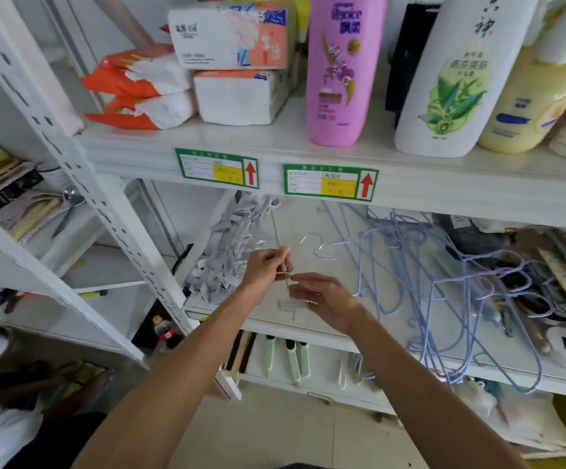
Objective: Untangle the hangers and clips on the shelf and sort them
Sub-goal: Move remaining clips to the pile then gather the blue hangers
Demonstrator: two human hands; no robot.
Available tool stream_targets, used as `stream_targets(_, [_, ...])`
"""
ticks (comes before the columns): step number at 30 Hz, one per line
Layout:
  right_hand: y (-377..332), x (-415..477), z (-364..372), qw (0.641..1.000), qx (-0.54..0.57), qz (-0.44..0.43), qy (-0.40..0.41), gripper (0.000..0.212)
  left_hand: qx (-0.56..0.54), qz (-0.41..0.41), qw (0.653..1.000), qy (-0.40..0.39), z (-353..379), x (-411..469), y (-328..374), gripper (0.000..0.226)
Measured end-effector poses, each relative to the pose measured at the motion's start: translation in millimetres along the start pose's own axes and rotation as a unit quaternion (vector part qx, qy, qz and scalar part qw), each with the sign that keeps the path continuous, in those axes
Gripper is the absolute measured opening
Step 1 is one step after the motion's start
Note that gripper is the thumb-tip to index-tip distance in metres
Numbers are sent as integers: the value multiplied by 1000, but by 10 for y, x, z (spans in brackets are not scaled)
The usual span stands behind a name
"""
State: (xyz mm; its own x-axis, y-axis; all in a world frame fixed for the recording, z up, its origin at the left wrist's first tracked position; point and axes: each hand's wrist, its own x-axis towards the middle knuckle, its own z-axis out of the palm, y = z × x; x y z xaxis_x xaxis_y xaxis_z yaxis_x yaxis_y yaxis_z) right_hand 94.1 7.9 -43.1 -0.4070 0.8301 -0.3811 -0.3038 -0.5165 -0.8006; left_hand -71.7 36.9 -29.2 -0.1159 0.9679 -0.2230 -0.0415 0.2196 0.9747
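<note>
My left hand pinches a thin wire hanger near its neck, with the hook curving up and right above my fingers. My right hand pinches a small pale clip hanging on that same wire just below my left fingers. Both hands hover over the middle shelf. To the left lies a heap of grey-white clips. To the right sprawls a tangle of blue wire hangers, some hanging over the shelf's front edge. Another clear clip lies on the shelf under my right hand.
The upper shelf carries tissue packs, a pink shampoo bottle, a white bottle and a yellow bottle. Mixed clutter fills the shelf's right end. A white slotted upright slants at left. Brushes hang below.
</note>
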Motion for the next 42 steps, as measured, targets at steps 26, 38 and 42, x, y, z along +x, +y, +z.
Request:
stream_targets(26, [306,312,441,990,-97,40,91,18,215,-33,976,3,-995,913,558,12])
stream_targets(38, [356,1037,591,941,-227,82,237,54,414,-20,909,-49,-1151,1070,289,33])
stream_targets(42, [389,1195,671,944,-214,87,235,46,424,-45,904,-37,-1195,1129,181,38])
